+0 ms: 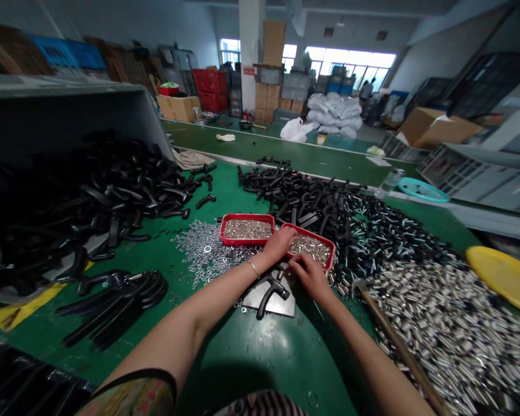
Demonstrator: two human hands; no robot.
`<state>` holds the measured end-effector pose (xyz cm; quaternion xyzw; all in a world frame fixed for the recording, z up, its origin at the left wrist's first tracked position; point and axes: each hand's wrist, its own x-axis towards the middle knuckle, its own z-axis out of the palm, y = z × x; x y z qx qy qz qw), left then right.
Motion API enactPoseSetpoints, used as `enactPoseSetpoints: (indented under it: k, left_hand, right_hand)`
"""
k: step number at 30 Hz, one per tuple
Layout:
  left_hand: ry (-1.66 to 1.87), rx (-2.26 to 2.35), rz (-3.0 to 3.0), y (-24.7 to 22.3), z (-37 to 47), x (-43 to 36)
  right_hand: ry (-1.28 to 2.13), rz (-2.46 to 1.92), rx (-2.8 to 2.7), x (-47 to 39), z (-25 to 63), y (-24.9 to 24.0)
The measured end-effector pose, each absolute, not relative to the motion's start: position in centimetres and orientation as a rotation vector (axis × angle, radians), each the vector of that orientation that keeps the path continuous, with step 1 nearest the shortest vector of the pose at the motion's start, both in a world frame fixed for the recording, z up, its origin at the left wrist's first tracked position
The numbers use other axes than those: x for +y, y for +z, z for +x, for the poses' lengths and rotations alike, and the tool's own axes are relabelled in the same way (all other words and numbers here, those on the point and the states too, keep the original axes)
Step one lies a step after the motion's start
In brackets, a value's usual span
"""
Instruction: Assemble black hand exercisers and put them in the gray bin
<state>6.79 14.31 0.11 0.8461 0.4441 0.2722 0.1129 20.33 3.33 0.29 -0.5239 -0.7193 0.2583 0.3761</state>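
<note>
Green tabletop (242, 370) ran forward from the person's body, with a wooden-handled hammer (392, 335) lying on the right beside heaped silvery cylinders (455, 329). Stacked black handles (117, 300) lay on the left. Between the forearms, a black part (268, 297) rested on a metal plate (286, 306), just on the near side of both hands. The right hand (314, 280) hung close by, thumb and fingers bent near one another; I could not tell whether they held anything. Slightly farther, the left hand (281, 242) reached over one red tray (331, 257) of small metal pieces, its grip hidden from view. Beside it sat another red tray (222, 231), loose washers (203, 251) spread to its left. Beyond were piled black parts (303, 202), a second green surface (247, 151), white sacks (335, 112) and bright windows (351, 58).
</note>
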Motion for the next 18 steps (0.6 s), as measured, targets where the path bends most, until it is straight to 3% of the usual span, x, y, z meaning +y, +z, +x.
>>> enactPoseSetpoints:
  k: [6, 10, 18]
  left_hand:
    - [1.236, 1.200, 2.089, 0.3, 2.0, 11.0]
    - [1.152, 1.265, 1.933, -1.5, -2.3, 8.2]
    - [1.015, 1.323, 1.409, -2.5, -6.1, 4.4]
  right_hand:
    - [0.540, -1.463, -1.973, 3.4, 19.3, 0.1]
    - [0.448, -1.542, -2.036, 2.9, 18.8, -0.3]
    - [0.591, -1.630, -1.789, 3.1, 18.4, -1.9]
